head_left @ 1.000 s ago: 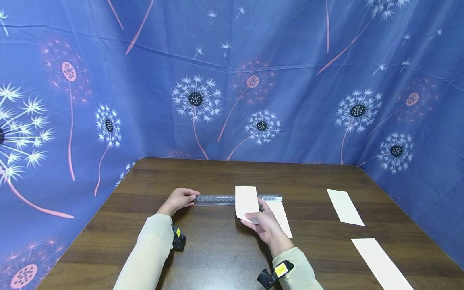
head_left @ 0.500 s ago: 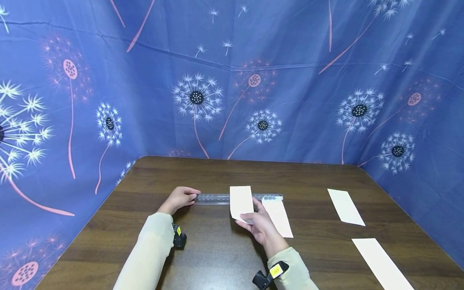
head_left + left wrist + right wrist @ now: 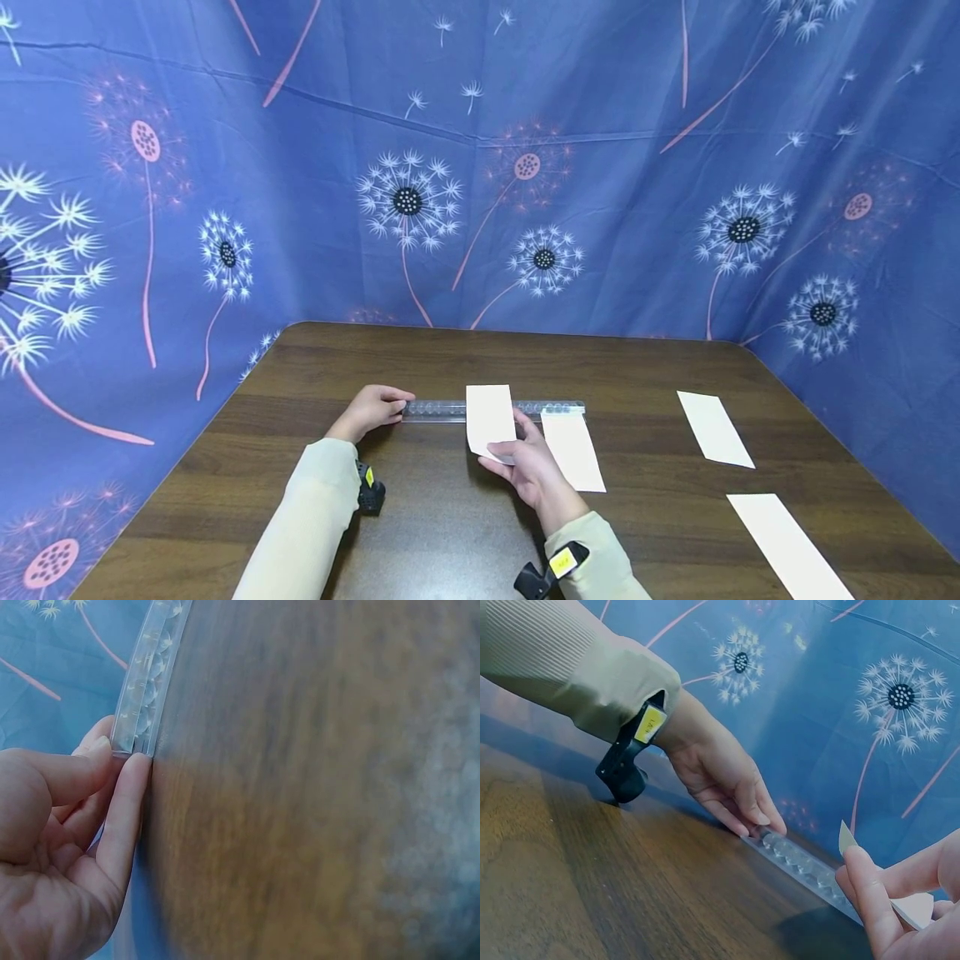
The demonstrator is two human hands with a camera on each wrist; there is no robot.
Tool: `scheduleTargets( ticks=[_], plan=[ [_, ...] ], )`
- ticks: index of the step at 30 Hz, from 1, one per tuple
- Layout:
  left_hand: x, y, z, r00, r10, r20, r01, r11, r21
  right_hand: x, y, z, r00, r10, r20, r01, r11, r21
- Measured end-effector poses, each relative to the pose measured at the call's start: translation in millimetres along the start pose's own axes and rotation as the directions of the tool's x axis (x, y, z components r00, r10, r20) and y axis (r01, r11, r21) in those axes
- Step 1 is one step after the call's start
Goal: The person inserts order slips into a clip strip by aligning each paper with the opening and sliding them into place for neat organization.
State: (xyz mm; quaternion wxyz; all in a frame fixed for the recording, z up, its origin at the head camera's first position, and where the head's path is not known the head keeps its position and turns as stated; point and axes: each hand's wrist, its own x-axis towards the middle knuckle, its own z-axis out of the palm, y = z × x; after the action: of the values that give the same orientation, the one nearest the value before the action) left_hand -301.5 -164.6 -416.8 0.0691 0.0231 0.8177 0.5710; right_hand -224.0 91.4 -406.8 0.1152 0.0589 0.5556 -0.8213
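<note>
A long clear plastic strip (image 3: pixel 442 412) with a row of round shapes lies across the middle of the table. Its left end is pinched by my left hand (image 3: pixel 372 408), thumb above and a finger below, as the left wrist view shows on the strip (image 3: pixel 146 694). My right hand (image 3: pixel 531 468) holds a white card (image 3: pixel 489 415) between thumb and fingers, raised in front of the strip and hiding part of it. Only a sliver of that card (image 3: pixel 913 909) shows in the right wrist view. Another white card (image 3: pixel 573 454) lies at the strip's right end, its top edge against it.
Two more white cards lie at the right of the brown wooden table (image 3: pixel 420 533): a shorter one (image 3: pixel 715 429) farther back and a longer one (image 3: pixel 791 546) near the front. A blue dandelion-print curtain (image 3: pixel 300 250) hangs behind and beside the table.
My right hand has moved left along the strip with the card, uncovering more of the card lying at the strip's right end. The left hand has stayed on the strip's left end.
</note>
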Motion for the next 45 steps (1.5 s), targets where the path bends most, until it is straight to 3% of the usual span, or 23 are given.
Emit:
scheduleTargets(
  ticks=[20, 45],
  plan=[
    [1.0, -0.6, 2.0, 1.000, -0.017, -0.019, 0.017, 1.000, -0.006, -6, 11, 18.6, 0.999, 0.004, 0.053, -0.004, 1.000, 0.011],
    [2.1, -0.1, 1.8, 0.999, -0.022, -0.035, 0.023, 1.000, 0.013, -11, 33, 47.0, 0.999, 0.025, 0.033, -0.026, 0.999, 0.033]
  ],
)
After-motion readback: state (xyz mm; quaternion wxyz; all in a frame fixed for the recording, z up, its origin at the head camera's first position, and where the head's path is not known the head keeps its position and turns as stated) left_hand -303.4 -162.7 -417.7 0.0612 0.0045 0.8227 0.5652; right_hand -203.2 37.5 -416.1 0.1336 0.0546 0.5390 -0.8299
